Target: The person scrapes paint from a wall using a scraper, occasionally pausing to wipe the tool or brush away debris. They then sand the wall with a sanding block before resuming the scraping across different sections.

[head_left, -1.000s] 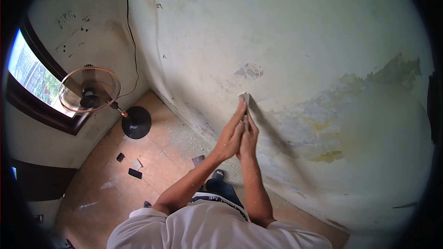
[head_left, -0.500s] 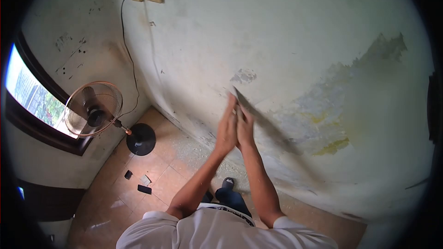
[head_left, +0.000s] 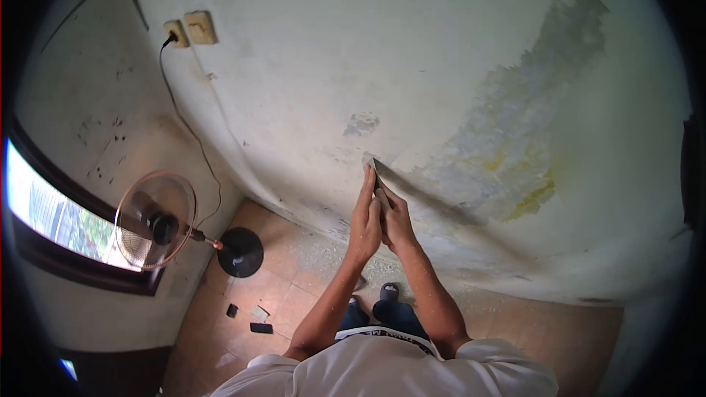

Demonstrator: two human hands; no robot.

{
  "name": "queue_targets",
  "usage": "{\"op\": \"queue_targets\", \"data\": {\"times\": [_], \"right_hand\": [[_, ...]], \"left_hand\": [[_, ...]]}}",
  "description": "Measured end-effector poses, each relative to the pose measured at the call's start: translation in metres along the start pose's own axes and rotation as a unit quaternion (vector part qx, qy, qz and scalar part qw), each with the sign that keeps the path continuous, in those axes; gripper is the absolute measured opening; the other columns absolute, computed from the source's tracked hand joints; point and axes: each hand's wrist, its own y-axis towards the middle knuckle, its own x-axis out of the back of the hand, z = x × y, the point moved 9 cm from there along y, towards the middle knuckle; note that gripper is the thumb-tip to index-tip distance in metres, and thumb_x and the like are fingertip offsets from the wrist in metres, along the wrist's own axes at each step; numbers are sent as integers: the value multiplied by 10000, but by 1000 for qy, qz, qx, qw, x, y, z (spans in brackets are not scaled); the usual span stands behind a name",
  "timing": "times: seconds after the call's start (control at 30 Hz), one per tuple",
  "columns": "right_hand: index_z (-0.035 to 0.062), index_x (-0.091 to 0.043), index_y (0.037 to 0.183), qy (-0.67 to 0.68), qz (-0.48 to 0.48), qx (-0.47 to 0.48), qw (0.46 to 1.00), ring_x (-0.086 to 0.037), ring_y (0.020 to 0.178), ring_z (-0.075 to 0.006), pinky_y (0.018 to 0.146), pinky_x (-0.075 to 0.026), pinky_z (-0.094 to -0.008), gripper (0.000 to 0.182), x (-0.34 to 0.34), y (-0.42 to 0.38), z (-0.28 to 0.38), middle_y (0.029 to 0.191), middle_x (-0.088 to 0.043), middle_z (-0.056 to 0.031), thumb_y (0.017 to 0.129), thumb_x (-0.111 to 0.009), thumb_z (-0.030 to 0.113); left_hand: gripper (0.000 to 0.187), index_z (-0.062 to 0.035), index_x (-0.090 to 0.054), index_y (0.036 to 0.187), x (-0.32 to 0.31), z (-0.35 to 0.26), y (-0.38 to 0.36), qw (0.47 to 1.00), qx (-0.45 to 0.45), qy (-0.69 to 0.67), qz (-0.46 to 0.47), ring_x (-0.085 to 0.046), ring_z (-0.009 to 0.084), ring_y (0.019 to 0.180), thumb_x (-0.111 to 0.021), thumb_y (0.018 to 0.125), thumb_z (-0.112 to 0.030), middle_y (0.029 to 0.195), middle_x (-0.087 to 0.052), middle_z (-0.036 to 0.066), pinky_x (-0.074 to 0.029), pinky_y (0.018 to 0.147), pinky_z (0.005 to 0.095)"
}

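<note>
Work face: the big off-white plastered wall (head_left: 441, 66), w/ a large patch (head_left: 515, 147) to the right where paint is off, showing grey and yellow stains. A smaller grey bare spot (head_left: 360, 123) sits up and left of my hands.

Floor: brown tiled floor (head_left: 294, 287) carries pale dust and flakes along the wall base. A copper-caged pedestal fan on a round black base (head_left: 156, 219) stands near the corner by the dark-framed window (head_left: 51, 220); its black cord runs up to the cream wall socket (head_left: 175, 32). Well apart from the work, no hazard as I judge it.

Hands: my left hand (head_left: 365, 213) and right hand (head_left: 395, 217) are pressed together, palms facing, both clamped on a thin flat metal scraper blade (head_left: 372, 167). Only its tip shows above my fingers; handle hidden. Tip touches the wall at the left edge of the stripped patch.

Technique, in my judgement:
- Keep blade at a low angle to the wall, so it lifts paint and doesn't gouge plaster.
- Push w/ both hands, even pressure, short strokes.
- Work from the loose paint edge outward.
- Keep fingers behind the blade edge.
</note>
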Motion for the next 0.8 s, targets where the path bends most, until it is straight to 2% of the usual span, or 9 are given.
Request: {"op": "queue_targets", "data": {"times": [0.03,0.07,0.13,0.23,0.4,0.5,0.6,0.67,0.8], "right_hand": [[39,-452,1590,8,8,-44,999,-583,1203,-121,1014,-470,-262,473,10,-6,-2,1502,-579,-91,1137,-469,174],[34,-450,1590,23,2,-12,1000,-566,1278,-135,1051,-457,-262,483,28,-8,-6,1521,-562,-88,1134,-482,190],[11,-442,1585,13,-57,-33,998,-525,1372,-161,1118,-426,-282,499,51,-35,11,1560,-527,-99,1134,-478,223],[-6,-439,1578,72,-75,14,994,-494,1422,-181,1162,-397,-300,515,78,-54,9,1582,-504,-108,1135,-468,255],[-13,-439,1574,35,-60,37,997,-493,1425,-196,1176,-390,-320,510,83,-57,29,1589,-493,-120,1139,-443,253],[-19,-445,1568,-22,-48,44,998,-506,1414,-202,1167,-403,-321,503,83,-53,47,1577,-506,-125,1138,-451,241],[-30,-444,1566,-29,-48,42,998,-529,1393,-205,1157,-417,-320,506,90,-51,56,1563,-523,-127,1132,-471,228],[-36,-453,1557,-57,-38,20,997,-539,1381,-208,1154,-419,-319,502,86,-54,68,1561,-524,-131,1134,-465,233],[-45,-468,1545,-84,-24,53,995,-542,1372,-213,1147,-421,-333,502,76,-35,61,1548,-535,-137,1144,-434,256]], "left_hand": [[579,48,-245,1640,-12,-2,-5,1000,-3,16,7,-184,292,1613,-355,1090,-97,1735,-215,201,-154,1301,373],[589,45,-233,1644,-25,-4,-10,999,-6,30,10,-173,296,1616,-370,1090,-96,1739,-199,204,-151,1301,378],[598,44,-227,1647,-55,-5,-27,999,5,14,38,-160,308,1620,-385,1094,-121,1740,-190,212,-147,1301,390],[589,42,-255,1640,-79,-8,-42,999,-10,-17,34,-143,328,1623,-382,1096,-143,1738,-187,224,-144,1301,414],[594,51,-272,1632,-92,-26,-32,999,-24,18,45,-124,367,1622,-383,1084,-151,1730,-197,242,-150,1298,430],[612,49,-271,1633,-97,-36,-28,1000,-30,6,3,-121,376,1622,-390,1060,-129,1732,-188,244,-149,1298,429],[612,55,-272,1631,-105,-47,-24,999,-37,13,5,-118,375,1622,-384,1056,-124,1735,-174,245,-152,1297,428],[594,67,-273,1625,-106,-50,-22,999,-27,20,0,-134,375,1619,-364,1076,-141,1734,-162,254,-160,1296,426],[586,75,-276,1620,-89,-47,-7,1000,-19,17,-2,-159,391,1611,-326,1094,-178,1727,-165,272,-169,1294,427]]}}
